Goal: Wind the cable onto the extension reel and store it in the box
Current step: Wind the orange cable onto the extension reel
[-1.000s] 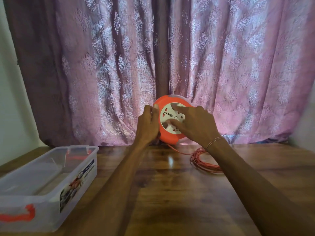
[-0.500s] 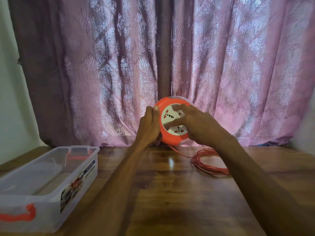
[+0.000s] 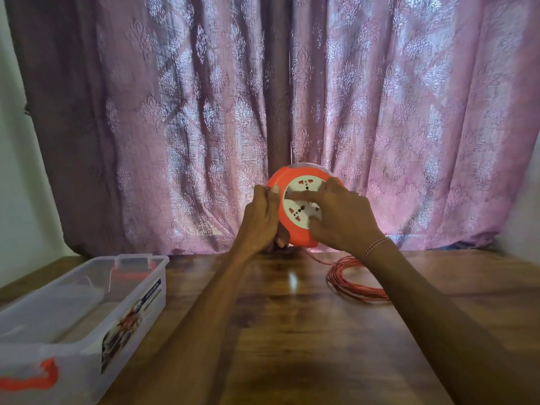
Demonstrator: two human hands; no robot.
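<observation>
Both arms outstretched, left hand [image 3: 260, 220] curled, right hand [image 3: 342, 214] fingers spread, thumb extended.

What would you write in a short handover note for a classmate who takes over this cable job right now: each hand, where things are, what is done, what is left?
Left hand: grips the left rim of the reel, held upright above the table.
Right hand: fingers spread on the reel's white socket face, placed to turn it.
Cable: a loose coil lies on the table, right of the reel, one strand running up to it.
Box: open, on the left, with no reel in it.
Done: reel in hand.
Left: wind in the loose coil, then put the reel in the box.
</observation>
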